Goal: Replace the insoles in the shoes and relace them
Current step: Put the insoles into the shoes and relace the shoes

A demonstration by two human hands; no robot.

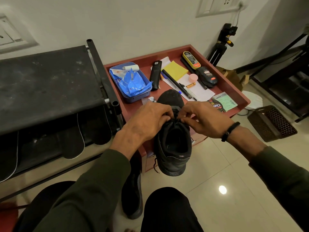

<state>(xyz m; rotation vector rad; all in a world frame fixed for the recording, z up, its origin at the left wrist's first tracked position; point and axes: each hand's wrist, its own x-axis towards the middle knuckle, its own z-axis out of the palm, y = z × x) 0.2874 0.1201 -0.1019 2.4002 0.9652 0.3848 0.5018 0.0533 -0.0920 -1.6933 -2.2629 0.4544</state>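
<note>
Pinching the black shoe's lace, both hands' fingers work beside a "camlin" box.

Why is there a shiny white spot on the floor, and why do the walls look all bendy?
In the head view, the white spot is glare, probably a light overhead mirrored in the glossy floor tiles; the wide-angle lens bows the switch panel and the edges; the shoe is so dark that its laces hardly show between the left hand and right hand.

Black shoe — red tray, yellow paper
</note>
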